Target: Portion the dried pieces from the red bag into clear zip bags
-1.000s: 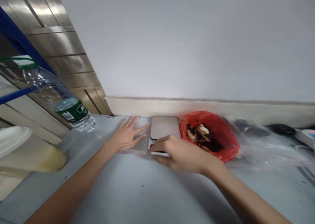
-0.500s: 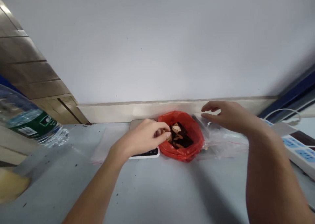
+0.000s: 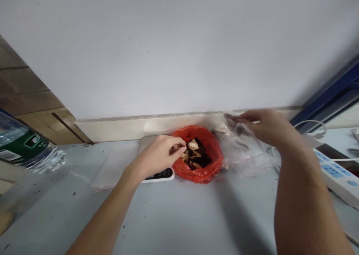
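A red plastic bag [image 3: 202, 171] lies open on the grey counter [image 3: 179, 217], filled with brown and dark dried pieces [image 3: 196, 154]. My left hand [image 3: 157, 156] is curled at the bag's left rim, fingers pinched together at the edge of the pieces. It covers most of a small white scale [image 3: 158, 175] beside the bag. My right hand [image 3: 266, 126] is raised to the right of the red bag, its fingers closed on the top edge of a clear plastic bag [image 3: 246, 154], which it lifts off the counter.
A clear water bottle with a green label [image 3: 25, 146] lies at the left edge. A flat clear bag [image 3: 109, 169] lies left of the scale. A white power strip [image 3: 336, 174] with cables sits at the right. The white wall stands close behind.
My left hand left the flat bag and went to the red bag's rim. My right hand left the scale, swung right and took the clear bag's top edge. The view shifted right.
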{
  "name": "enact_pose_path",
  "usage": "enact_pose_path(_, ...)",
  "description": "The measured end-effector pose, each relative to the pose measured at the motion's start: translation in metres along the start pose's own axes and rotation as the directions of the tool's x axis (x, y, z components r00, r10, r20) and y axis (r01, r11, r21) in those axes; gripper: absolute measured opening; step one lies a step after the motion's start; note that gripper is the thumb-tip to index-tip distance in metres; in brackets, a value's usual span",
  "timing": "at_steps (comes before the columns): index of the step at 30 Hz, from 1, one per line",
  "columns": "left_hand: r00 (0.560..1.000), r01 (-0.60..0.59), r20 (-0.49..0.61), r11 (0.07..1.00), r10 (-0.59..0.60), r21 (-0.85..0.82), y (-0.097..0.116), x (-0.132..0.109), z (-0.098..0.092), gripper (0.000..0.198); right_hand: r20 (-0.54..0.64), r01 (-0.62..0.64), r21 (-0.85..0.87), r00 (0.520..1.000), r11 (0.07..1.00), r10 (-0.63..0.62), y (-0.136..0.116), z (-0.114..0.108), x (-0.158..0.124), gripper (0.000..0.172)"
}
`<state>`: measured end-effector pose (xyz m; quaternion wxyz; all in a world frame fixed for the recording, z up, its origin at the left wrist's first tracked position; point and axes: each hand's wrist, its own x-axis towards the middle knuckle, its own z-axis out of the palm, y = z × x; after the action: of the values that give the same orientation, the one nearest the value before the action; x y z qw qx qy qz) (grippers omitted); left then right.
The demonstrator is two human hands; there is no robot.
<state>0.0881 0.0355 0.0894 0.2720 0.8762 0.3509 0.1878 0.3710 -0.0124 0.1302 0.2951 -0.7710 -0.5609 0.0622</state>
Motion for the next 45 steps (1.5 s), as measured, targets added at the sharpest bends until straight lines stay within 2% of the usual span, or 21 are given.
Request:
enact_pose_path(3, 0.966, -0.01, -0.259, 0.991, -0.025, -0.133, -0.003, 0.0, -0.006, 0.034, 0.123, 0.027, 0.305, 0.99, 0.952, -0.068, -0.024, 0.001, -0.008, 0.025)
enact_pose_path(5, 0.934, -0.064, -0.354, 0.962, -0.035, -0.264, -0.004, 0.0, -0.01, 0.047, 0.225, 0.059, 0.502, 0.954, 0.863, -0.196, -0.04, 0.01, -0.012, 0.034)
enact_pose_path(8, 0.946, -0.127, -0.324, 0.884, -0.029, -0.45, -0.004, -0.002, -0.017, 0.04, 0.413, -0.003, 0.688, 0.823, 0.726, -0.389, -0.059, 0.033, -0.015, 0.035)
enact_pose_path(10, 0.954, -0.136, -0.298, 0.832, -0.037, -0.538, -0.004, -0.003, -0.022, 0.032, 0.51, -0.075, 0.719, 0.733, 0.691, -0.45, -0.069, 0.048, -0.016, 0.029)
enact_pose_path(11, 0.951, -0.133, -0.305, 0.81, -0.058, -0.571, -0.004, -0.004, -0.024, 0.033, 0.534, -0.108, 0.723, 0.714, 0.683, -0.452, -0.072, 0.054, -0.016, 0.025)
enact_pose_path(13, 0.928, -0.115, -0.348, 0.785, -0.134, -0.609, -0.008, -0.005, -0.028, 0.04, 0.549, -0.191, 0.74, 0.725, 0.645, -0.416, -0.074, 0.063, -0.015, 0.023)
enact_pose_path(17, 0.856, -0.071, -0.456, 0.819, -0.243, -0.57, -0.022, -0.006, -0.036, 0.043, 0.608, -0.384, 0.762, 0.7, 0.52, -0.374, -0.068, 0.065, -0.01, 0.052)
enact_pose_path(19, 0.838, -0.064, -0.49, 0.847, -0.241, -0.527, -0.029, -0.007, -0.039, 0.041, 0.606, -0.342, 0.756, 0.688, 0.558, -0.399, -0.064, 0.061, -0.008, 0.05)
enact_pose_path(23, 0.799, 0.014, -0.545, 0.914, -0.254, -0.406, -0.038, -0.009, -0.038, 0.031, 0.609, -0.206, 0.681, 0.692, 0.702, -0.387, -0.064, 0.056, -0.009, 0.036)
enact_pose_path(26, 0.721, 0.144, -0.648, 0.968, -0.244, -0.205, -0.041, -0.01, -0.037, 0.03, 0.632, -0.184, 0.64, 0.678, 0.746, -0.375, -0.067, 0.059, -0.009, 0.036)
enact_pose_path(27, 0.701, 0.173, -0.684, 0.978, -0.203, -0.114, -0.04, -0.01, -0.037, 0.032, 0.632, -0.166, 0.627, 0.68, 0.761, -0.372, -0.068, 0.061, -0.009, 0.036)
enact_pose_path(28, 0.699, 0.18, -0.699, 0.983, -0.148, -0.028, -0.039, -0.01, -0.037, 0.03, 0.624, -0.145, 0.617, 0.689, 0.774, -0.369, -0.069, 0.064, -0.009, 0.036)
enact_pose_path(29, 0.723, 0.161, -0.685, 0.986, -0.094, 0.034, -0.036, -0.011, -0.036, 0.025, 0.611, -0.126, 0.612, 0.702, 0.781, -0.365, -0.071, 0.066, -0.01, 0.037)
enact_pose_path(30, 0.773, 0.12, -0.632, 0.991, -0.059, 0.055, -0.032, -0.011, -0.035, 0.018, 0.596, -0.111, 0.611, 0.716, 0.784, -0.364, -0.072, 0.069, -0.01, 0.037)
enact_pose_path(32, 0.912, 0.041, -0.406, 0.999, -0.051, -0.034, -0.022, -0.012, -0.032, 0.018, 0.576, -0.1, 0.625, 0.729, 0.775, -0.371, -0.075, 0.074, -0.011, 0.038)
enact_pose_path(33, 0.961, 0.03, -0.269, 0.993, -0.059, -0.112, -0.017, -0.013, -0.03, 0.02, 0.567, -0.101, 0.641, 0.731, 0.761, -0.38, -0.076, 0.076, -0.012, 0.039)
enact_pose_path(34, 0.986, 0.042, -0.152, 0.983, -0.07, -0.181, -0.012, -0.013, -0.028, 0.02, 0.558, -0.105, 0.66, 0.731, 0.744, -0.392, -0.077, 0.078, -0.013, 0.04)
enact_pose_path(35, 0.995, 0.062, -0.065, 0.97, -0.079, -0.235, -0.008, -0.014, -0.027, 0.018, 0.55, -0.109, 0.678, 0.731, 0.727, -0.404, -0.078, 0.079, -0.014, 0.04)
enact_pose_path(37, 0.997, 0.081, 0.01, 0.952, -0.082, -0.295, -0.003, -0.015, -0.026, 0.017, 0.544, -0.121, 0.702, 0.727, 0.702, -0.419, -0.079, 0.082, -0.015, 0.041)
enact_pose_path(41, 0.995, 0.091, 0.066, 0.942, -0.073, -0.323, -0.002, -0.015, -0.027, 0.025, 0.565, -0.114, 0.708, 0.683, 0.697, -0.463, -0.08, 0.082, -0.016, 0.036)
enact_pose_path(45, 0.985, 0.171, 0.066, 0.936, -0.158, -0.309, -0.003, -0.015, -0.027, 0.021, 0.617, -0.103, 0.646, 0.653, 0.756, -0.439, -0.084, 0.077, -0.018, 0.024)
